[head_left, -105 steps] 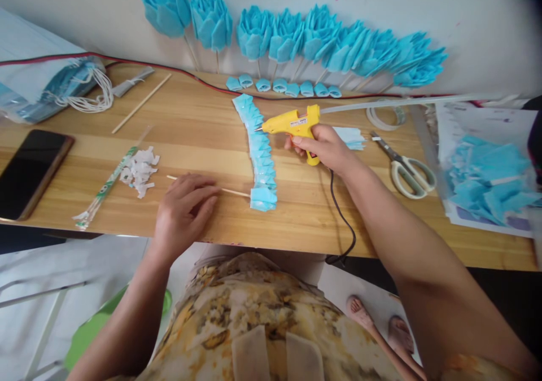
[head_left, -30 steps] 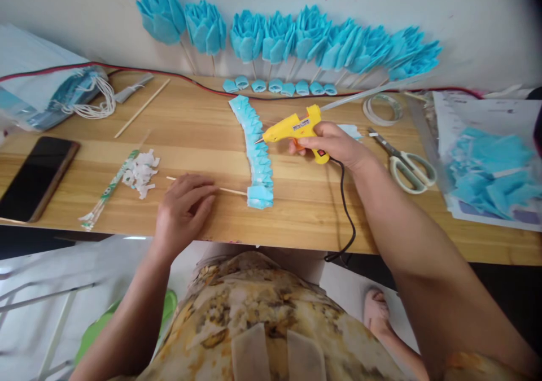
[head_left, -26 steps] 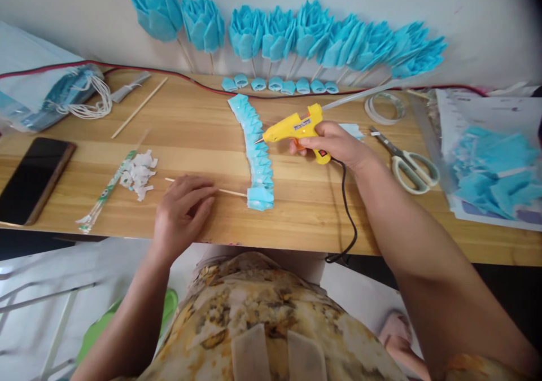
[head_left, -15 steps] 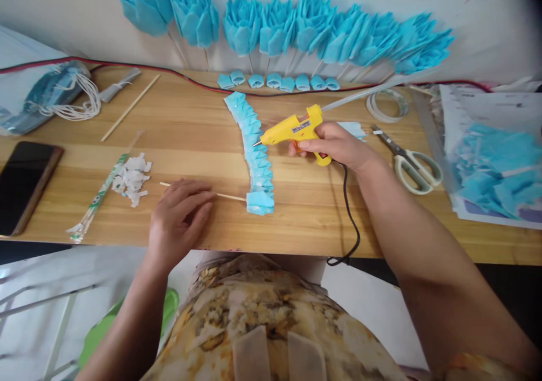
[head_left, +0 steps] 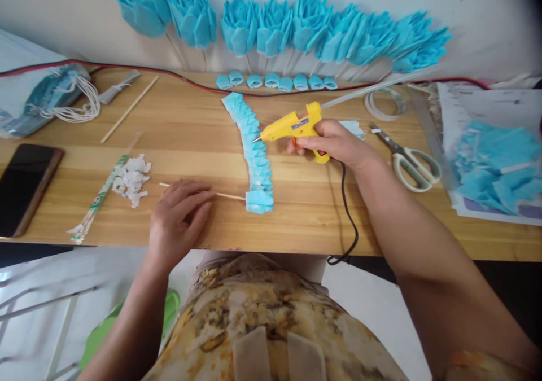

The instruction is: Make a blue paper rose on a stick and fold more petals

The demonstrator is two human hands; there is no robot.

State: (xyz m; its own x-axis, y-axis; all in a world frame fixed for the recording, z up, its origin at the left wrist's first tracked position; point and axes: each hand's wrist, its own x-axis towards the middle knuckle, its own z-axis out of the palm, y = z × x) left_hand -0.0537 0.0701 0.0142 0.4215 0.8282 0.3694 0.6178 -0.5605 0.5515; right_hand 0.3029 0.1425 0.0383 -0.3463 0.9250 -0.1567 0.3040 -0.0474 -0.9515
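Note:
My right hand [head_left: 334, 144] grips a yellow hot glue gun [head_left: 294, 128] with its nozzle pointing left, close over a curved strip of folded blue petals [head_left: 253, 144] that lies on the wooden table [head_left: 190, 127]. My left hand [head_left: 178, 214] rests on a thin wooden stick [head_left: 231, 196], fingers pressed down on it. The stick's right end is wrapped in the near end of the blue strip. The gun's black cord [head_left: 349, 223] runs off the table's front edge.
Several blue paper flowers on sticks [head_left: 279, 31] lean on the wall, with small blue rolls [head_left: 275, 80] below. Scissors [head_left: 409, 158], a tape ring [head_left: 385, 103] and blue paper pieces [head_left: 495, 166] lie right. A phone [head_left: 27, 186], white scraps [head_left: 131, 179], another stick [head_left: 129, 109] lie left.
The glue gun's nozzle has crept down the blue strip toward me and tilted slightly. My left hand has stayed on the stick. The view has shifted a little.

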